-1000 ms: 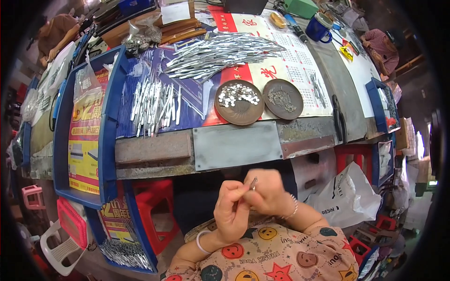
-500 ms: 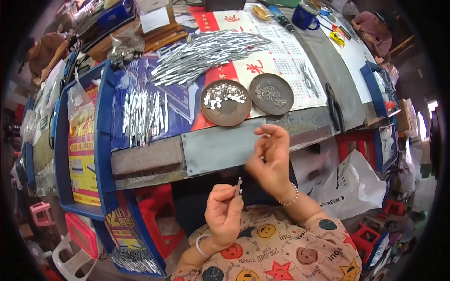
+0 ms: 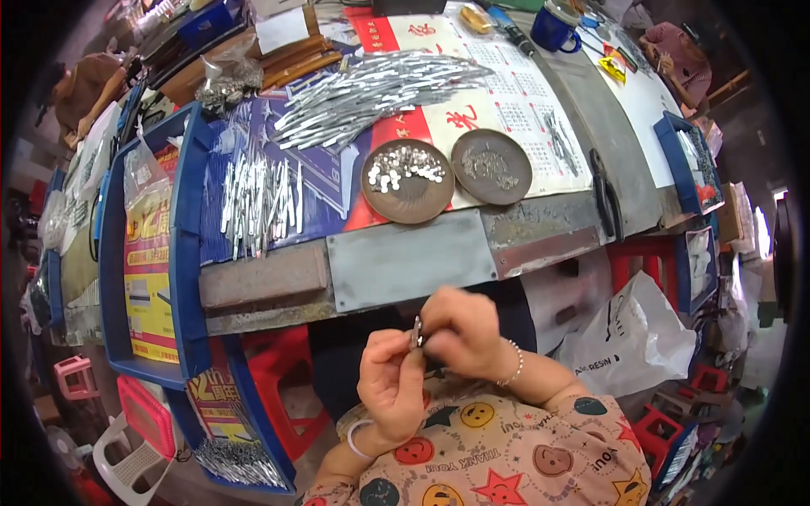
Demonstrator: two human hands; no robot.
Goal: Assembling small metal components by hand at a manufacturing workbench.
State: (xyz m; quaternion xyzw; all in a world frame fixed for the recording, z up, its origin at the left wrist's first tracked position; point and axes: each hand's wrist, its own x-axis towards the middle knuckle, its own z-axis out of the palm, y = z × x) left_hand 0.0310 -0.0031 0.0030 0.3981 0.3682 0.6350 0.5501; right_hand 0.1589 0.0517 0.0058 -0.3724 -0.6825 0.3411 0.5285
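My left hand (image 3: 391, 381) pinches a small, narrow metal piece (image 3: 417, 331) upright between thumb and fingers, just in front of the bench. Right up against it is my right hand (image 3: 462, 334), its fingers curled in and partly blurred. Whatever those fingers grip, if anything, is hidden. Beyond both hands, a round brown dish (image 3: 409, 202) holds shiny small silver discs. A second brown dish (image 3: 515, 190) beside it contains tiny dull metal bits. Farther back lies a big heap of slim metal strips (image 3: 380, 93), with a smaller pile of strips (image 3: 257, 202) on the left.
A grey metal plate (image 3: 405, 261) covers the bench's front edge, next to a brown block (image 3: 263, 278). Black-handled pliers (image 3: 604, 194) lie on the right. A blue tray (image 3: 187, 253) stands left, and a white plastic bag (image 3: 629, 333) hangs at the right. Other people sit at both far sides.
My right hand has come down and leftward from above the plate's edge to meet the metal piece. My left hand still pinches that piece and has shifted slightly left.
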